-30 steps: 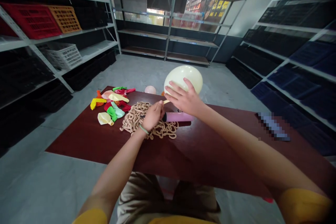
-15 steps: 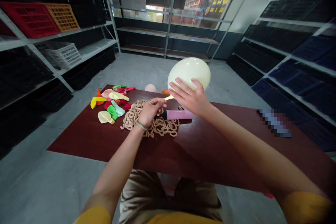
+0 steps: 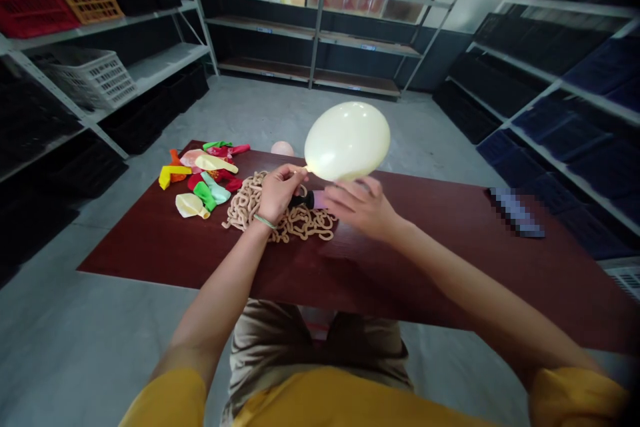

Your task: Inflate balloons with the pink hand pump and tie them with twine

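Observation:
A pale yellow inflated balloon (image 3: 347, 140) floats just above the dark red table (image 3: 400, 260). My left hand (image 3: 277, 192) pinches the balloon's neck at its left end. My right hand (image 3: 360, 207) hovers under the balloon with fingers spread and holds nothing. A pink hand pump (image 3: 306, 200) lies on the table between my hands, mostly hidden by them. A beige chain of looped links (image 3: 295, 221) lies heaped below my left hand.
Several flat balloons in bright colours (image 3: 200, 177) lie at the table's far left. A small pink inflated balloon (image 3: 283, 147) sits at the far edge. A blurred object (image 3: 515, 211) lies at the right. Shelves with crates line both sides.
The balloon has come off the pump and risen. My right hand has let go of its top and dropped below it. My left hand lifted with the neck.

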`<action>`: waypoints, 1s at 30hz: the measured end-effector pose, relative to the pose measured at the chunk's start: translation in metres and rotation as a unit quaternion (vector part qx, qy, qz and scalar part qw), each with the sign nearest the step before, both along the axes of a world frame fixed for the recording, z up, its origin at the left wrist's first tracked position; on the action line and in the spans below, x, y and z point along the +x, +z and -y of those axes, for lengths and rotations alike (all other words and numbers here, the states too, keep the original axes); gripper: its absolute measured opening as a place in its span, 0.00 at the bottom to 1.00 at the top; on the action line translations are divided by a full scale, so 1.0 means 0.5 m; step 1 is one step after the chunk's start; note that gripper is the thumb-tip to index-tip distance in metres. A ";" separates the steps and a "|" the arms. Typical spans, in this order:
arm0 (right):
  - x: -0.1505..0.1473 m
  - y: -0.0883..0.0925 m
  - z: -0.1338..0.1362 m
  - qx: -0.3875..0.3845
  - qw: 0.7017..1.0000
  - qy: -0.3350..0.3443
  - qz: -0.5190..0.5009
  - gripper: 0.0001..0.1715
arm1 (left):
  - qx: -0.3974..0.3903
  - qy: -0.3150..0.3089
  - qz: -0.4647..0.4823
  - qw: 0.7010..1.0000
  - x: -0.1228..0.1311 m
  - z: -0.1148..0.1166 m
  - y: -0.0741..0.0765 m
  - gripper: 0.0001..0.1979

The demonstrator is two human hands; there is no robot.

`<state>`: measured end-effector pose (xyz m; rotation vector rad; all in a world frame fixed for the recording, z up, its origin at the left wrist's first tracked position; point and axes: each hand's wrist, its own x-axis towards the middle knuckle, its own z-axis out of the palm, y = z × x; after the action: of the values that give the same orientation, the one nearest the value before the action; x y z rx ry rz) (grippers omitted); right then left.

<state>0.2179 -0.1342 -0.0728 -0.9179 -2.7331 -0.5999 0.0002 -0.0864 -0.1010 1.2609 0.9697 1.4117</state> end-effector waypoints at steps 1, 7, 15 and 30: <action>0.001 -0.023 0.013 -0.030 0.999 0.014 0.007 0.20 | 0.000 0.003 -0.001 1.000 0.000 -0.002 -0.002 0.10; -0.027 -0.118 0.063 -0.096 0.994 -0.032 -0.033 0.14 | -0.006 0.014 -0.020 1.000 -0.001 -0.006 -0.007 0.10; -0.031 -0.008 0.059 -0.200 0.965 -0.075 -0.151 0.11 | -0.008 0.028 -0.056 0.998 -0.008 -0.009 -0.012 0.13; -0.063 0.273 -0.032 -0.336 0.856 -0.062 -0.387 0.04 | -0.010 0.033 -0.067 0.997 -0.004 -0.009 -0.010 0.12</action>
<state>0.1863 -0.1182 0.0638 -1.1399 -2.1025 0.6570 -0.0020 -0.0822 -0.1060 1.3334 1.1229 1.3778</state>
